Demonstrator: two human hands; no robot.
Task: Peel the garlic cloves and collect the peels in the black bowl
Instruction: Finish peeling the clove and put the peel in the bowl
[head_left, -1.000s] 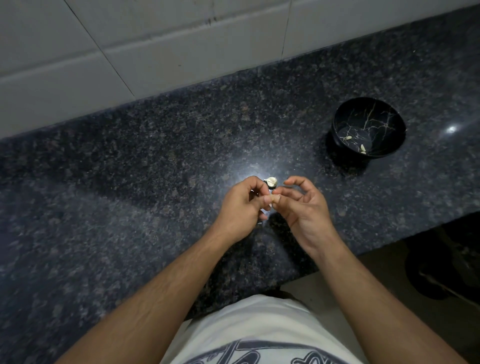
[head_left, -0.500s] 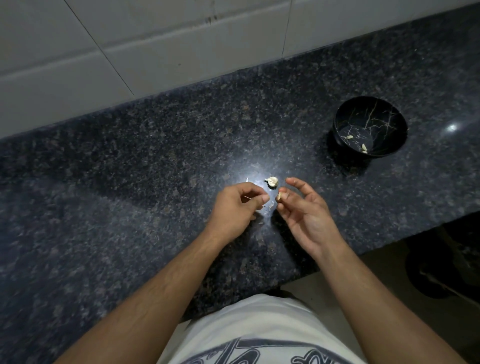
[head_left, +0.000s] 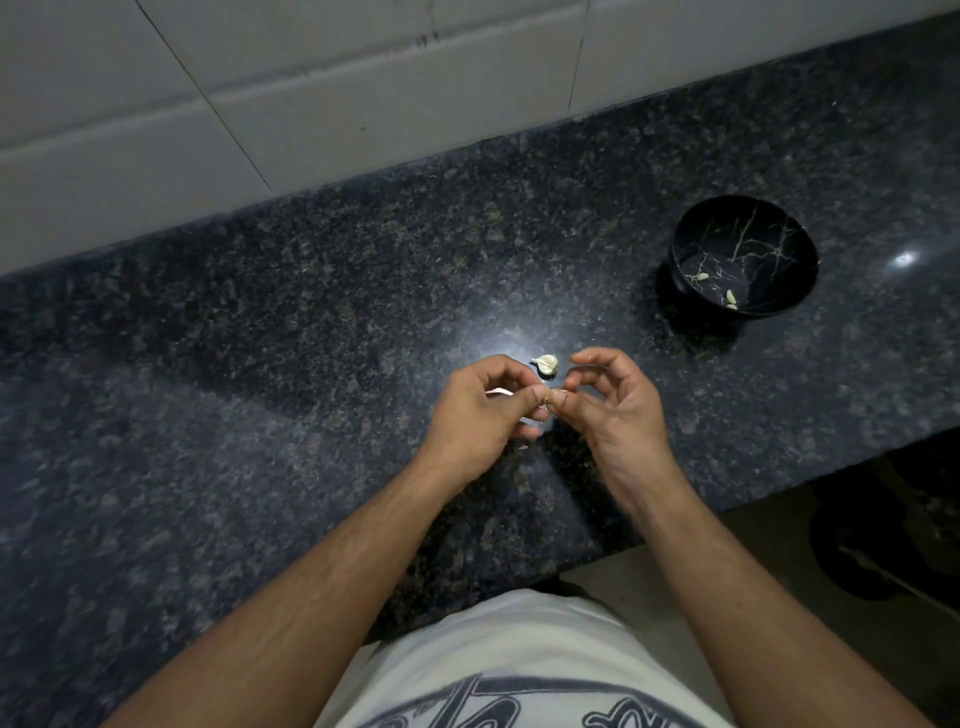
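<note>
Over a dark speckled granite surface (head_left: 260, 415), a person's left hand (head_left: 475, 410) and right hand (head_left: 618, 410) are meeting, fingers pinching one small, partly hidden garlic clove (head_left: 548, 399) between the fingertips. The clove is likely proving light, firm and slippery, its papery skin fragile and best caught at the tip. One pale unpeeled garlic piece (head_left: 545, 364) is lying just beyond; one round black marbled bowl (head_left: 744, 257) is holding about three scraps.
</note>
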